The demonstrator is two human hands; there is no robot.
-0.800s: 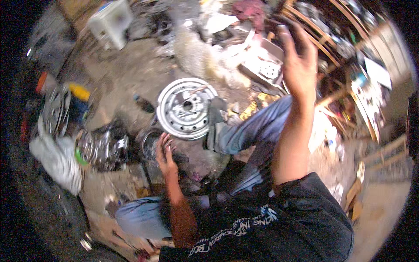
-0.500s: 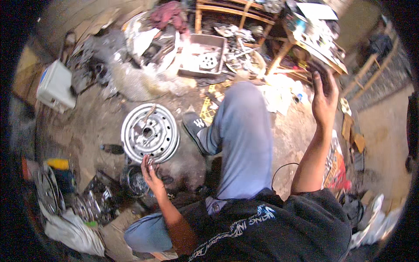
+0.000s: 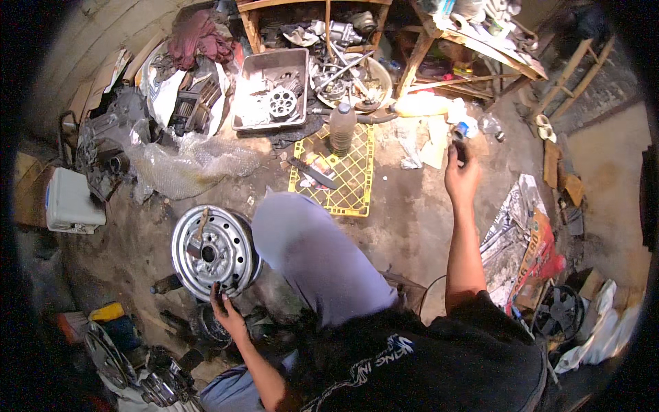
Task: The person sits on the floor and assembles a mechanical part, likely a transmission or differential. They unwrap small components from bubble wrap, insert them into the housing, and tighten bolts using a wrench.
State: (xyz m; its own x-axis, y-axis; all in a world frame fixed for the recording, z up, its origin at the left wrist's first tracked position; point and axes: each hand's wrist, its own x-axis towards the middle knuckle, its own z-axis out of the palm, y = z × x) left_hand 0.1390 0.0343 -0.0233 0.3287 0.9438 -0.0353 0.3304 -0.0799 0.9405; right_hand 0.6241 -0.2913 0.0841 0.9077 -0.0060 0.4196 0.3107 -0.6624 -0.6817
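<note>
My left hand (image 3: 230,314) is at the left, its fingers a little spread, by the near edge of the silver wheel (image 3: 225,248); whether they touch it, I cannot tell. This wheel is just to the left of my bent knee (image 3: 285,226). My right hand (image 3: 463,175) is stretched farther, to the right, with bent fingers near a small blue object (image 3: 463,128); whether they pinch something, I cannot tell. Between my hands, on the far side, one brownish bottle (image 3: 342,130) stands upright on a yellow grid (image 3: 369,185).
</note>
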